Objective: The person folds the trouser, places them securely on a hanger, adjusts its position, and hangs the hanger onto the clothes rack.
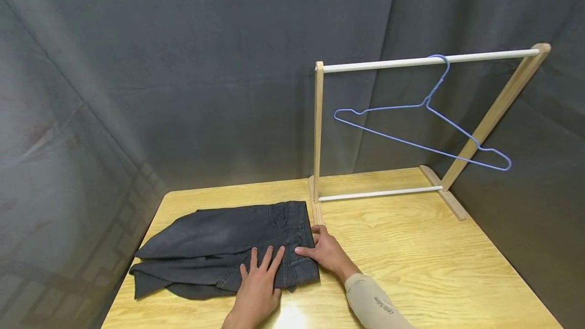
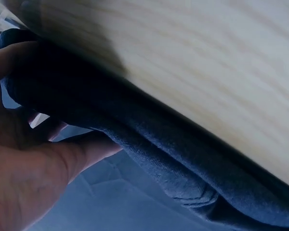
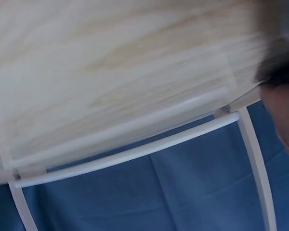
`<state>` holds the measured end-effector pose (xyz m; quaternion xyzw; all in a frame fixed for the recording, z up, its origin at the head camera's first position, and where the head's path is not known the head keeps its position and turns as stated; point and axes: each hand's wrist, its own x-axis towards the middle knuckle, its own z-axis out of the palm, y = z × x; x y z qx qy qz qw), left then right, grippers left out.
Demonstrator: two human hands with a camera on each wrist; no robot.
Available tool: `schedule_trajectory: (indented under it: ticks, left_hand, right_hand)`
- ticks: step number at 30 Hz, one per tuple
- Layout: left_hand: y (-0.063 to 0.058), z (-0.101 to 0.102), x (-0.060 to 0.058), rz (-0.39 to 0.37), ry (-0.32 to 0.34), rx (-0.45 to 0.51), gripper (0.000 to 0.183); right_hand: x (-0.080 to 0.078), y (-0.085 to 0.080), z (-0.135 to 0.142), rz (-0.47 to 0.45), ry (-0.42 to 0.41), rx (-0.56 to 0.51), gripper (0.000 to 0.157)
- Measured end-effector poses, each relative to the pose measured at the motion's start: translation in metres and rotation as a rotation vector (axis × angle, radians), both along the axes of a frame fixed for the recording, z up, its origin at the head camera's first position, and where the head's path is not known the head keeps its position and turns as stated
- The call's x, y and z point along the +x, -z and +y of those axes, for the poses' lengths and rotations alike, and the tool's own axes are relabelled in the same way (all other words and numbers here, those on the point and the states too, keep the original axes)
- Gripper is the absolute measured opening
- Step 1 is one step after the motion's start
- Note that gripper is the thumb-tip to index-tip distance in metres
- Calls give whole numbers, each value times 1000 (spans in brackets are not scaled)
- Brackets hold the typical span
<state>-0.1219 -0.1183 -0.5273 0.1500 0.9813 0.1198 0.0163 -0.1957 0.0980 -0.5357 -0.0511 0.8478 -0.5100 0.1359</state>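
Dark jeans [image 1: 215, 232] lie flat on the table, waistband to the right and legs stretching left. My left hand [image 1: 259, 288] rests on their near side, below the waistband, its fingers straight and spread. In the left wrist view, the thumb of that left hand [image 2: 29, 178] lies along the edge of the dark cloth [image 2: 154, 144]. At the waistband's right edge, my right hand [image 1: 325, 250] pinches the cloth, thumb on top and the other fingers bent at the edge. Only a blurred bit of the right hand [image 3: 282, 113] shows in the right wrist view.
Behind and right of the jeans stands a clothes rack with wooden posts [image 1: 318, 131] and a white top bar [image 1: 384, 65]. A blue wire hanger [image 1: 397, 140] hangs from that bar. Grey curtains [image 1: 228, 75] surround the wooden table [image 1: 439, 253].
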Motion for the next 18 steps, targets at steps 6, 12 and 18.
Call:
schedule_trajectory:
  ticks: [6, 12, 18]
  left_hand:
    - [2, 1, 2, -1, 17, 24, 94]
    - [1, 1, 1, 82, 25, -39, 93]
    - [1, -2, 1, 104, 25, -81, 91]
  right_hand:
    - [0, -7, -6, -22, 40, 117, 89]
    - [2, -1, -12, 151, -46, 188, 81]
    - [8, 4, -15, 304, -165, 234, 73]
